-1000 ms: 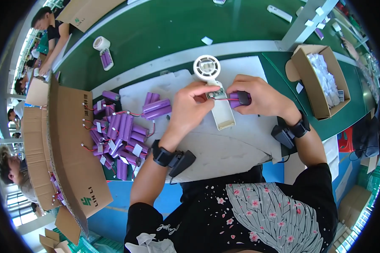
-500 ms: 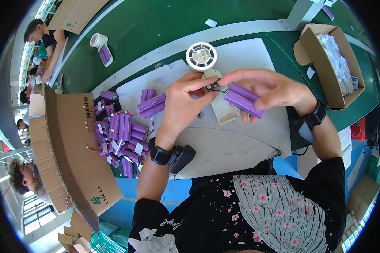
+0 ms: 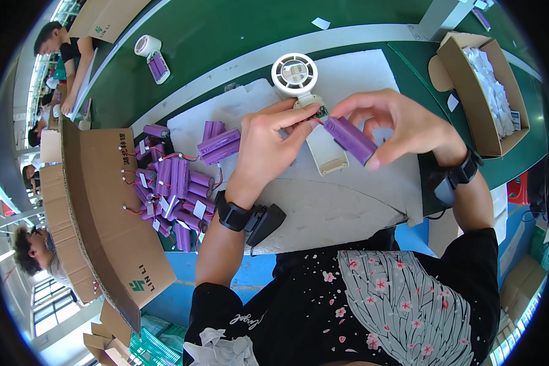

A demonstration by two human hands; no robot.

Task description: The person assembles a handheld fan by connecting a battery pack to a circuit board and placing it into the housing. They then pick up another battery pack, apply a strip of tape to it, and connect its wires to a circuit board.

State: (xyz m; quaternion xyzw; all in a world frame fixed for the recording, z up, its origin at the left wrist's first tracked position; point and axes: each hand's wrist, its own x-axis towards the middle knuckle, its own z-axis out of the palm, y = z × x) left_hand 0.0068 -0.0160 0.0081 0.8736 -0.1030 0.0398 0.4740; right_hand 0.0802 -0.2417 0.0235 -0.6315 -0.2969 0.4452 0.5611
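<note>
A white handheld fan point(image 3: 294, 74) with a round grille lies on the pale work mat, its handle shell point(image 3: 328, 152) open. Near the neck, a small green circuit board point(image 3: 321, 113) shows. My left hand point(image 3: 267, 145) is closed there, thumb and forefinger pinching the end of a red wire point(image 3: 316, 120) at the board; the wire's plug is hidden. That wire runs to a purple battery pack point(image 3: 351, 140), which my right hand point(image 3: 402, 125) grips between thumb and fingers, tilted above the handle shell.
Several purple battery packs point(image 3: 177, 177) with wires are heaped at the left beside a cardboard box point(image 3: 122, 226). Another open fan point(image 3: 149, 52) lies farther back. A carton point(image 3: 509, 131) of white pieces stands at right. A person point(image 3: 67, 58) sits at the far left.
The battery pack has turned steeper in my right hand, whose fingers have arched higher. My left hand stays at the board. The view has shifted slightly.
</note>
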